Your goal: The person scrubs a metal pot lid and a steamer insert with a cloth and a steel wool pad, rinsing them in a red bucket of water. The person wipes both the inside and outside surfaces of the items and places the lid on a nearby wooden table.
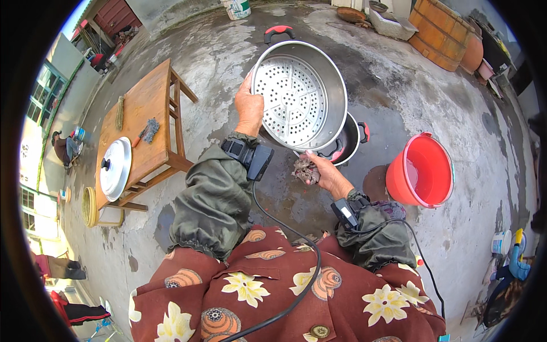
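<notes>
A metal steamer pot (295, 98) with a perforated bottom is tilted up in front of me, its inside facing me. My left hand (250, 104) grips its left wall, the thumb outside and the other fingers mostly hidden. At the near rim, my right hand (329, 173) clutches a crumpled, wet-looking grey cloth (306, 171). One red-and-black side handle (278, 30) sticks out at the far side. Partly covered by the steamer, a second pot (354, 137) with a dark inside and red-and-black handles stands on the wet concrete.
A red bucket (421, 171) holding water stands to the right. On the left, a wooden table (149, 102) bears a metal lid (116, 169), a scouring brush (147, 131) and a small straw whisk (119, 113). A cable hangs across my front. Several people are around the yard's edges.
</notes>
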`<state>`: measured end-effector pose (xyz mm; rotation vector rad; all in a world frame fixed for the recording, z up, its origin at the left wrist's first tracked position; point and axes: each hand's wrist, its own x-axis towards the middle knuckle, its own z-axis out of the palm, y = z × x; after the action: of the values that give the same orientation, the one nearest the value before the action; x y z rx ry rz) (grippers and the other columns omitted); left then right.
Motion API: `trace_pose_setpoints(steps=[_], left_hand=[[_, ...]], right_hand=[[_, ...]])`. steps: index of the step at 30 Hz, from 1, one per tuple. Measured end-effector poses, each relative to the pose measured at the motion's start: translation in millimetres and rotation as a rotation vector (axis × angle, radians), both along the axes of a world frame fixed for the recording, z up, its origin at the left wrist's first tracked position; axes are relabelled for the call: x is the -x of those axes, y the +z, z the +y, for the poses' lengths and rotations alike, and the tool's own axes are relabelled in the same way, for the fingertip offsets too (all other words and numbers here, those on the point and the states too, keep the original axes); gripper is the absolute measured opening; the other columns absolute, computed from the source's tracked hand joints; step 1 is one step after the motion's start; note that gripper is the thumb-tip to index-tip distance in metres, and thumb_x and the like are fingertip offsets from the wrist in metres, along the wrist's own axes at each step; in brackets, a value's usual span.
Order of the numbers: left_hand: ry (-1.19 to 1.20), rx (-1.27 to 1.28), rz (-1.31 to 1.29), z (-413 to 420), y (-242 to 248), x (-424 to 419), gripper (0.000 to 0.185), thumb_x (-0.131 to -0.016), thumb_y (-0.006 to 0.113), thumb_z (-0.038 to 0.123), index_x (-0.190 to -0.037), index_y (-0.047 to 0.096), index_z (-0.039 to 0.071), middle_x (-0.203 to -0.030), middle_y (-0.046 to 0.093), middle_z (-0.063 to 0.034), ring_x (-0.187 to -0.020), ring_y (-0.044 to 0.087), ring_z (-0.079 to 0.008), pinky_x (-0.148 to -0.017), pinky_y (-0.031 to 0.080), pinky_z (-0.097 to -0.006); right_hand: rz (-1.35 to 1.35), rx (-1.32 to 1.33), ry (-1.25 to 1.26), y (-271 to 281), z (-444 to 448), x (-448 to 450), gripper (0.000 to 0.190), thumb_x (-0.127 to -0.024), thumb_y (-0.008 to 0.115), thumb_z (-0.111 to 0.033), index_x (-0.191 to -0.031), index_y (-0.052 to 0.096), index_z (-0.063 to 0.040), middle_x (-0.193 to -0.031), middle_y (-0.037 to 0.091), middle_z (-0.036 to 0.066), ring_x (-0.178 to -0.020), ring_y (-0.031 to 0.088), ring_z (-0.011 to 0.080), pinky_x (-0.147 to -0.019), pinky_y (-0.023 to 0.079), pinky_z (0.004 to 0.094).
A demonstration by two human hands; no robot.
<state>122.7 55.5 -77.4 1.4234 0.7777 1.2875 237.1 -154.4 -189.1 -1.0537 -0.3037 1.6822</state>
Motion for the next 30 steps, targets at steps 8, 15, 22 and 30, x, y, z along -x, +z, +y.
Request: trace_pose_setpoints(steps=[8, 15, 22, 30], left_hand=[[0.023, -0.613, 0.369, 14.5, 12.4, 18.6, 0.063, -0.064, 0.044, -0.01, -0.12, 0.061, 0.012, -0.131, 0.054, -0.005, -0.128, 0.043, -0.0241, -0.105, 0.031, -0.0348], [-0.057, -0.68, 0.304, 14.4, 33.3, 17.4, 0.059, -0.065, 0.043, -0.01, -0.118, 0.061, 0.009, -0.129, 0.056, -0.0037, -0.129, 0.042, -0.0252, -0.106, 0.03, -0.0357], [0.013, -0.576, 0.135, 22.9, 24.8, 15.2, 0.059, -0.065, 0.041, -0.012, -0.117, 0.061, 0.005, -0.126, 0.058, -0.0059, -0.128, 0.044, -0.0244, -0.105, 0.035, -0.0315], [0.057, -0.293, 0.23, 35.2, -4.2, 9.3, 0.064, -0.064, 0.042, -0.014, -0.123, 0.058, 0.005, -0.129, 0.055, -0.0086, -0.128, 0.044, -0.0242, -0.105, 0.033, -0.0296]], right_hand=[[-0.747, -0.137, 0.016, 103.3, 45.7, -87.7, 0.044, -0.078, 0.051, -0.008, -0.122, 0.045, -0.008, -0.092, 0.06, 0.009, -0.081, 0.061, 0.0187, -0.054, 0.051, 0.0314], [-2.725, -0.612, 0.393, 122.3, 128.0, -165.4, 0.036, -0.078, 0.056, -0.012, -0.114, 0.058, -0.013, -0.118, 0.057, 0.008, -0.114, 0.05, 0.0227, -0.088, 0.039, 0.0446], [-2.402, -0.421, 0.118, 0.5, 108.8, -77.2, 0.036, -0.075, 0.056, -0.009, -0.11, 0.063, -0.014, -0.118, 0.058, 0.003, -0.109, 0.052, 0.0245, -0.082, 0.042, 0.0405], [-0.232, -0.283, -0.709, 27.5, 149.1, -36.9, 0.034, -0.086, 0.053, 0.001, -0.121, 0.056, -0.002, -0.103, 0.064, 0.012, -0.088, 0.062, 0.0197, -0.078, 0.051, 0.0319]])
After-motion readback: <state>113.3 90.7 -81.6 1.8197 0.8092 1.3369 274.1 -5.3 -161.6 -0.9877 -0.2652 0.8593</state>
